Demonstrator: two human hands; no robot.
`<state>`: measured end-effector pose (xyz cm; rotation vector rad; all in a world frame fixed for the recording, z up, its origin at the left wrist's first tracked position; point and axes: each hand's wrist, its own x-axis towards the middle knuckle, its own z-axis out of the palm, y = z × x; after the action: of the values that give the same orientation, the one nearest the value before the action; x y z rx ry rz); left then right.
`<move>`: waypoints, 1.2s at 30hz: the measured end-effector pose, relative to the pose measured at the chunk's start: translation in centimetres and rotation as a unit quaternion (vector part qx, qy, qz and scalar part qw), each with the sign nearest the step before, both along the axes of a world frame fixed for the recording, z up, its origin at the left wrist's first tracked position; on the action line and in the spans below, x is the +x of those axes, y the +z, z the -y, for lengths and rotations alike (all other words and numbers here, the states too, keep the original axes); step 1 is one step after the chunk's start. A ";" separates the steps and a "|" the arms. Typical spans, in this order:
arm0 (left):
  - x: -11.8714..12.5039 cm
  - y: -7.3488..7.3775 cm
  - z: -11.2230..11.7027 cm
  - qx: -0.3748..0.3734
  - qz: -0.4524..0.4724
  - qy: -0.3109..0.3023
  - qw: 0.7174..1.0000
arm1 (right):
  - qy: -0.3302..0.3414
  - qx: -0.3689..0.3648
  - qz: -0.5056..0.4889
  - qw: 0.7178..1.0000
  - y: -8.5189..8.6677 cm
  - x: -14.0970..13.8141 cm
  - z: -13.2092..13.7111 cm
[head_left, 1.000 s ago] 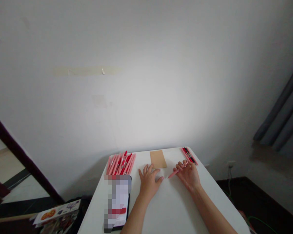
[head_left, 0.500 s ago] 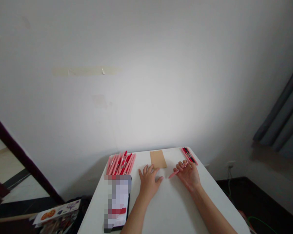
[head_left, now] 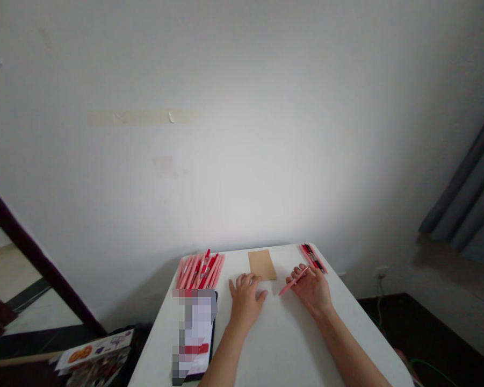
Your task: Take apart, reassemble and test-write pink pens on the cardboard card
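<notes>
My right hand, palm turned up, holds a pink pen that slants across its fingers. Spread fingers show on my left hand, which rests palm down on the white table with nothing in it. Just beyond its fingertips lies a brown paper notepad. A pile of pink and red pens sits at the far left of the table. Several more pens, pink, red and black, lie side by side past my right hand.
A phone, its screen partly pixelated, lies on the table left of my left forearm. The wall stands directly behind the table. A box of odds and ends is on the floor at left, and a grey curtain hangs at right.
The pink pen has turned slightly in my right hand, and more of it shows over the fingers. The fingers of my left hand have drawn in a little.
</notes>
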<state>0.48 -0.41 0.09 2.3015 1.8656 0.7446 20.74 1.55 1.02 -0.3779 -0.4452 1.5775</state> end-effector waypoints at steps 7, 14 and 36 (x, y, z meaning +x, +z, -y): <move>0.0 0.5 0.1 0.006 0.012 0.001 1.000 | -0.070 -0.014 0.099 0.993 -0.5 -0.2 -0.4; 0.1 1.0 0.3 0.018 0.015 -0.009 1.000 | -0.132 -0.011 0.170 0.977 -0.6 -0.6 -0.4; -0.3 0.8 -0.2 -0.027 -0.001 0.008 1.000 | -0.162 0.147 0.537 0.814 -0.2 -1.5 0.4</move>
<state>0.20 -0.23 0.91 2.2584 1.8847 0.6850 19.22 1.12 0.86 -1.0451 -1.3921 0.8015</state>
